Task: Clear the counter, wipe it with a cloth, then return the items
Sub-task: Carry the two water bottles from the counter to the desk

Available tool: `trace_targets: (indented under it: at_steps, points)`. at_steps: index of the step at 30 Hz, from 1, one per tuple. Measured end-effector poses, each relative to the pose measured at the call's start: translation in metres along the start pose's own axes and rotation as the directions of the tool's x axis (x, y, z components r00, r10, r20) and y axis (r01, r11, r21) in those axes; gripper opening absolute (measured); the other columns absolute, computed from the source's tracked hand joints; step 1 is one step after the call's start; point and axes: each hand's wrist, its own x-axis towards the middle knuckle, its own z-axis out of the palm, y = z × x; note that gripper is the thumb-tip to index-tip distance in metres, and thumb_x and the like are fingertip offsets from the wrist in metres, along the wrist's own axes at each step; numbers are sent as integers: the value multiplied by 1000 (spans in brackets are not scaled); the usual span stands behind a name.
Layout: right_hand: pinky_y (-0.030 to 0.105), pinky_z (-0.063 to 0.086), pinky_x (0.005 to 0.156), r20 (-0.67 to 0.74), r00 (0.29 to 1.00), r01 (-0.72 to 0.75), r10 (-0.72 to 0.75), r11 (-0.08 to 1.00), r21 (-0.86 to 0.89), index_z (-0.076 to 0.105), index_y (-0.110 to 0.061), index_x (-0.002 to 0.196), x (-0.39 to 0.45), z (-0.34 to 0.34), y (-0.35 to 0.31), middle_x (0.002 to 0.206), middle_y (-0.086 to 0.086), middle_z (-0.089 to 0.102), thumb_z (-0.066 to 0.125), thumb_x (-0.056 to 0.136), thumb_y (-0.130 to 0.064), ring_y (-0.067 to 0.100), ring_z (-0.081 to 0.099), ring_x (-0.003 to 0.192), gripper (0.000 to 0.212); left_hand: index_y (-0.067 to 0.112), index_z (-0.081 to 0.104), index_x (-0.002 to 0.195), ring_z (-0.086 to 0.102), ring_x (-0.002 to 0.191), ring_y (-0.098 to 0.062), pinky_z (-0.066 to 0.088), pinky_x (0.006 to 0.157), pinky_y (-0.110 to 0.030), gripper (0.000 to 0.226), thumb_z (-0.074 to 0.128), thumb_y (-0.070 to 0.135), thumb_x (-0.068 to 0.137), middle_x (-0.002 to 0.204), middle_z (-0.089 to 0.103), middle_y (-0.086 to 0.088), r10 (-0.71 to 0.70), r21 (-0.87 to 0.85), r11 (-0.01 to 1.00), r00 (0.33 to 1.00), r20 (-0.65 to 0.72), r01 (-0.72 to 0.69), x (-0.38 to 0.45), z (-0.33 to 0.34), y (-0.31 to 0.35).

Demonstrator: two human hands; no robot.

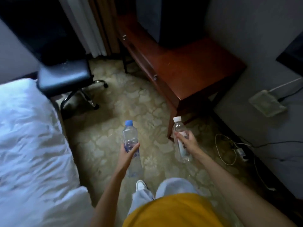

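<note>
My left hand [127,154] grips a clear plastic bottle with a blue cap [130,135] around its middle, cap pointing away from me. My right hand [186,141] grips a second clear bottle with a white cap and white label [177,126]. Both bottles hang over the patterned carpet, short of the reddish-brown wooden counter [196,69], which runs along the wall at the upper right with a bare top. No cloth is in view.
A bed with white bedding [29,145] fills the left. A black office chair [65,77] stands at the upper left. Cables and a power strip [241,151] lie on the floor at the right, below a white device [267,102] on the wall. Patterned carpet [123,99] lies between.
</note>
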Motion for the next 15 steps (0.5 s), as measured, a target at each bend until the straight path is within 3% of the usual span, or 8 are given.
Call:
trace_targets:
  at_steps: [2, 5, 7, 10, 15]
  points:
    - [19, 57, 64, -54, 998, 27, -22, 996, 88, 53, -7, 129, 28, 6, -36, 111, 16, 68, 74, 93, -25, 15, 67, 83, 46, 27, 60, 121, 75, 95, -20, 62, 80, -37, 52, 81, 51, 80, 108, 74, -3, 47, 32, 998, 998, 44, -48, 46, 4, 49]
    - [27, 58, 75, -117, 991, 86, -63, 975, 203, 55, -11, 130, 78, 13, -83, 118, 14, 71, 76, 89, -33, 20, 71, 95, 51, 24, 60, 122, 74, 102, -27, 60, 92, -48, 51, 82, 47, 82, 111, 75, -7, 105, 28, 994, 985, 136, -109, 117, 23, 114]
    - [25, 56, 77, -157, 984, 115, -79, 965, 236, 54, -13, 134, 119, 16, -102, 122, 14, 71, 76, 86, -40, 22, 72, 105, 59, 22, 60, 121, 74, 101, -25, 59, 93, -49, 51, 81, 48, 83, 111, 74, -9, 137, 47, 988, 971, 197, -148, 162, 44, 150]
    - [17, 53, 75, -204, 975, 142, -92, 959, 245, 52, -16, 135, 184, 15, -131, 122, 8, 71, 76, 77, -56, 15, 73, 105, 74, 19, 58, 121, 71, 91, -17, 61, 86, -43, 48, 80, 44, 86, 112, 71, -14, 181, 66, 976, 938, 295, -209, 228, 86, 195]
    - [29, 51, 86, -247, 967, 144, -69, 944, 296, 45, -20, 140, 279, -5, -187, 124, -1, 65, 70, 79, -58, 12, 66, 107, 76, 12, 54, 123, 71, 92, -20, 59, 91, -50, 50, 80, 35, 87, 115, 69, -20, 192, 94, 965, 904, 382, -245, 321, 153, 268]
